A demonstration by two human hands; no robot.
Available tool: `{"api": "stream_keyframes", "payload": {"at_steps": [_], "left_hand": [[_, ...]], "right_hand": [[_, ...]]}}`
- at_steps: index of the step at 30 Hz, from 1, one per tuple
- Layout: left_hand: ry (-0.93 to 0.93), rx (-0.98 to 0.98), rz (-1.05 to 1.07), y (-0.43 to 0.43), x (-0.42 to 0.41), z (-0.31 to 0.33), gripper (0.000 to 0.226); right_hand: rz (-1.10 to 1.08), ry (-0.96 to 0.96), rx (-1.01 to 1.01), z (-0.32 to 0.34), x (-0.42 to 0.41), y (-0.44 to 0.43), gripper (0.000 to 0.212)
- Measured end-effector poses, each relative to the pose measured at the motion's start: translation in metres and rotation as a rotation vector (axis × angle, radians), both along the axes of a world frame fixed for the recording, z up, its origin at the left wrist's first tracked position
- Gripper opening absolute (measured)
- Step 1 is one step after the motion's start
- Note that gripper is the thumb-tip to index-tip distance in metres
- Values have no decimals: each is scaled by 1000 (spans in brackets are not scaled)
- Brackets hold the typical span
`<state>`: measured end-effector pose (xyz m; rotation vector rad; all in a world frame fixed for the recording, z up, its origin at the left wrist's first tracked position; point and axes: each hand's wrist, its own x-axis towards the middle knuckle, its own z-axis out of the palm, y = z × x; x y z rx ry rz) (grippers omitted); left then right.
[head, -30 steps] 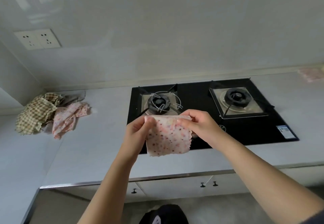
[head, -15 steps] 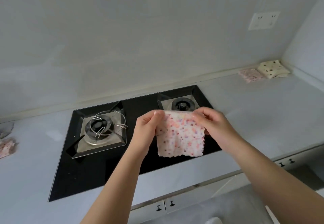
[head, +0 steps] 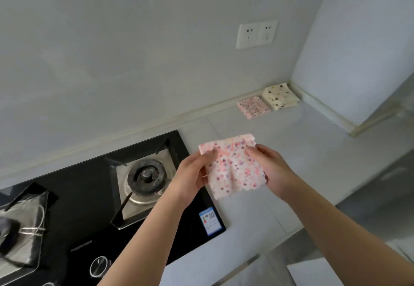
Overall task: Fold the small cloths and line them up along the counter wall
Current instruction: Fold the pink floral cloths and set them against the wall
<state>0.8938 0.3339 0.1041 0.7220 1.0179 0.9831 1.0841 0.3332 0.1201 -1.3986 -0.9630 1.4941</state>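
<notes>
A folded pink-spotted cloth (head: 233,167) hangs in the air above the counter, just right of the stove. My left hand (head: 192,173) pinches its left edge and my right hand (head: 272,169) pinches its right edge. Against the back wall near the corner lie two folded cloths side by side: a pink patterned one (head: 253,107) and, to its right, a cream one with dark spots (head: 280,96).
A black two-burner gas stove (head: 94,209) fills the left of the grey counter (head: 302,158). A double wall socket (head: 256,34) sits above the folded cloths. A side wall (head: 358,50) closes the counter at the right. Cabinet fronts run below the counter edge.
My view and both hands have swung right along the counter with the cloth, from over the stove to its right end. The unfolded pile at the left has left the view.
</notes>
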Motion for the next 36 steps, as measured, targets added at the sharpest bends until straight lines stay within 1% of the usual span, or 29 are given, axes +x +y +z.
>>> {"api": "stream_keyframes", "payload": {"at_steps": [2,3,5,7,9,11,15,16,19,20,22,24,26,29,32,34,35,36], "left_hand": [[86,-15,-39,22,24,-11,14],[131,-17,-40,33,35,-15,13],[199,-19,-7,59,60,-24,12],[243,-19,45,89,84,-32,9],[258,-42,91,120,109,-42,7],[263,-82,120,156,135,-54,7],[343,-168,185,234,186,-87,12],[386,-176,207,255,197,-96,13],[573,-172,263,310,222,-117,14],[642,-169,275,326,228,-122,14],[756,-156,288,354,238,-128,14],[832,-147,292,378,246,-133,15],[917,-155,274,397,250,-139,17],[1007,-188,254,414,249,-153,18],[1040,-254,306,420,252,-158,14],[1048,-253,378,419,258,-157,14],[1087,-209,402,416,261,-156,14],[1172,-124,408,411,263,-158,14]], "right_hand": [[-73,-24,-18,-6,24,24,27],[-84,-35,-28,-10,36,37,17],[-67,-46,-46,-17,59,62,11],[-25,-86,-68,-26,82,90,12],[5,-179,-79,-40,103,122,16],[-13,-278,-72,-53,121,164,18],[11,-381,-78,-84,150,258,14],[26,-399,-70,-93,157,281,14],[73,-512,2,-116,172,339,36],[93,-552,36,-122,175,354,39],[98,-629,88,-132,180,383,36],[101,-718,143,-144,183,408,26],[115,-801,174,-158,184,429,19],[169,-920,196,-179,184,445,17],[171,-1071,225,-189,180,449,17],[137,-1123,284,-187,178,448,22],[119,-1144,345,-187,178,447,28],[131,-1174,422,-188,180,445,36]]}}
